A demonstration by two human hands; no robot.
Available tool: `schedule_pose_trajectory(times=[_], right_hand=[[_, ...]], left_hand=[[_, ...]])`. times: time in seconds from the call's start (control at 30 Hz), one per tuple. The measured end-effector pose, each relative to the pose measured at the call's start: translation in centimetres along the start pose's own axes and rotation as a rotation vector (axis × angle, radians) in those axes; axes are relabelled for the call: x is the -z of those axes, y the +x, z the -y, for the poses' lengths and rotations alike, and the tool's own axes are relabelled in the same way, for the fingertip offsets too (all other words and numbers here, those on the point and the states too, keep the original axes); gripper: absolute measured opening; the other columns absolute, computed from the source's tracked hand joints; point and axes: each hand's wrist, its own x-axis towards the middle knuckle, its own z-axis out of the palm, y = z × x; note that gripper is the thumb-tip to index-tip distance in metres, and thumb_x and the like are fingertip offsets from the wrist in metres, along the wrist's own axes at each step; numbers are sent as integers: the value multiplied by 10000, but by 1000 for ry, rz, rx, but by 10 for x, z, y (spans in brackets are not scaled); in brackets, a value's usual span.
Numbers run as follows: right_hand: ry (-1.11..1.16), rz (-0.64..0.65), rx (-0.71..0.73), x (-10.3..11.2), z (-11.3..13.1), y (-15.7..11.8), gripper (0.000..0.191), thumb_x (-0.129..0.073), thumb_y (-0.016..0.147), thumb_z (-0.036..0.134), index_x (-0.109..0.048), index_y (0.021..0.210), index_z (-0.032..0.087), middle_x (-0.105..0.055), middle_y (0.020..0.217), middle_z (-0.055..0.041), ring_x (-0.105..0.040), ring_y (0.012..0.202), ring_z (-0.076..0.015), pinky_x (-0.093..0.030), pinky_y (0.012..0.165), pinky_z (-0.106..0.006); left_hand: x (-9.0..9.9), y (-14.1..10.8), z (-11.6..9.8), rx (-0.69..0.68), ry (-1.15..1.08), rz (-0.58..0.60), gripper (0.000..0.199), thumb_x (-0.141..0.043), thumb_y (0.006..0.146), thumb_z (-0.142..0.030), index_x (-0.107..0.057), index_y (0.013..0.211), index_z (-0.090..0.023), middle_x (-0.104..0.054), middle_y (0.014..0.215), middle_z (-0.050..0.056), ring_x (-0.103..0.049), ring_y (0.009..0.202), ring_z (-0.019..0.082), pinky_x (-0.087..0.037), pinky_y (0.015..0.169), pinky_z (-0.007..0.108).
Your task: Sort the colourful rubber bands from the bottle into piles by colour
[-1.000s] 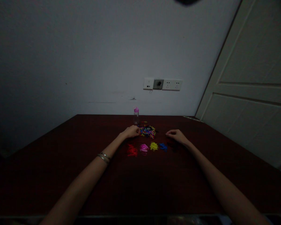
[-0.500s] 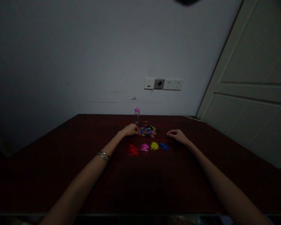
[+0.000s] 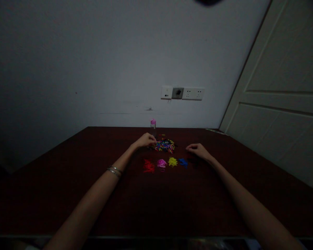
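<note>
A heap of mixed-colour small rubber bands (image 3: 166, 146) lies on the dark red-brown table. My left hand (image 3: 145, 140), a bangle at its wrist, hovers at the heap's left edge with fingers pinched together; whatever is between them is too small to make out. To the heap's right, my right hand (image 3: 198, 150) rests with thumb and fingertips closed, their contents hidden. Nearer to me is a row of single-colour piles: red bands (image 3: 148, 166), pink bands (image 3: 161, 163), yellow bands (image 3: 172, 161) and blue bands (image 3: 183, 162). Dark bands by the right hand are hard to make out.
A clear bottle with a pink cap (image 3: 153, 127) stands behind the heap, a loose band (image 3: 162, 135) beside it. The table (image 3: 156, 201) meets a pale wall with a socket panel (image 3: 182, 93). A panelled door (image 3: 281, 104) stands at the right.
My left hand has lifted slightly up and away from me, showing more of the heap's left edge. My right hand has stayed about where it was.
</note>
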Motion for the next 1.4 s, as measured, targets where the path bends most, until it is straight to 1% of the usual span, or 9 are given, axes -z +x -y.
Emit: schedule_pose_trajectory(times=[0.23,0.4,0.6,0.73,0.93,1.03,1.13,1.27,1.4], right_hand=[[16,-8,-6,-1,-2,1,287,-582,646,370,-692,755,129,-691,780,-68,-609,748,-205,-452,693,-283],[23,3,-3,-3,-5,2,277,-576,653,359,-692,762,132,-691,790,-64,-611,754,-202,-453,700,-279],[28,7,-8,-4,-8,4,272,-582,650,360,-695,755,136,-692,794,-59,-613,768,-208,-451,723,-288],[49,-26,-42,-2,-7,2,283,-595,635,372,-698,753,137,-693,787,-60,-614,763,-204,-452,732,-287],[80,-64,-86,1,0,-1,300,-583,625,371,-701,763,132,-692,760,-58,-612,716,-189,-460,682,-270],[74,-60,-66,1,3,-2,284,-564,620,342,-697,741,122,-690,741,-57,-610,706,-191,-459,661,-259],[76,-62,-76,2,4,-2,263,-553,610,307,-696,734,126,-690,735,-54,-611,700,-193,-460,645,-253],[65,-68,-81,2,4,-2,253,-546,610,294,-698,731,132,-689,729,-52,-610,700,-194,-460,638,-254],[79,-58,-73,1,3,-2,275,-565,623,337,-698,746,131,-685,728,-50,-606,695,-189,-459,652,-263]], left_hand=[[6,1,-17,83,-196,-90,289,-636,638,-342,-705,772,-96,-641,638,54,-490,536,97,-348,514,223],[3,-2,-25,54,-236,-47,256,-651,641,-323,-707,759,-102,-639,643,56,-495,562,95,-349,527,216],[1,-7,-43,7,-160,16,277,-644,643,-331,-710,753,-85,-614,595,50,-454,530,88,-321,516,227],[-22,3,-64,-62,-162,46,248,-631,655,-318,-710,739,-99,-616,611,43,-449,542,83,-322,523,219],[-85,29,-96,-77,-127,138,295,-631,643,-361,-703,747,-94,-579,566,10,-444,524,81,-325,507,204],[-113,39,-105,-75,-89,151,294,-640,631,-361,-705,747,-98,-572,568,0,-463,548,87,-342,530,200],[-132,46,-108,-92,-54,172,262,-649,622,-345,-710,724,-112,-584,580,4,-482,565,97,-353,548,201],[-142,50,-104,-129,-55,168,267,-628,641,-371,-716,704,-126,-612,612,27,-506,585,115,-358,550,210],[-128,50,-89,-123,-66,94,343,-574,679,-430,-708,704,-115,-587,577,21,-481,556,111,-336,511,208]])
